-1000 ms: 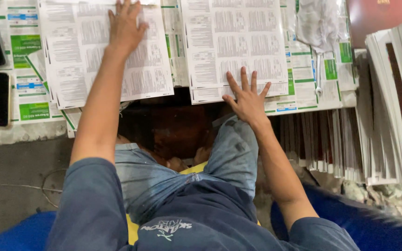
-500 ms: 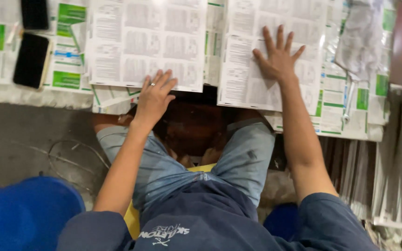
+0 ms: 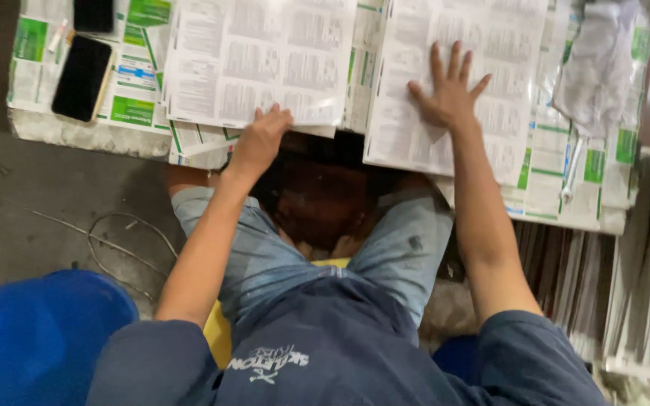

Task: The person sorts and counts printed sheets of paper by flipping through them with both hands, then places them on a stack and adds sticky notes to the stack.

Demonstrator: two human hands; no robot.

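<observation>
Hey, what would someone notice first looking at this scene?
Two big printed sheets on the bench: the left hand grips the near edge of the left sheet, and the right hand lies flat, fingers spread, on the right sheet. A dark phone lies far left.

I saw my left hand (image 3: 261,139) curled on the near edge of a printed sheet (image 3: 257,56) at eleven o'clock, my right hand (image 3: 449,94) spread flat on another sheet (image 3: 483,45) at one o'clock, and a black phone (image 3: 82,77) lying at ten o'clock.
</observation>
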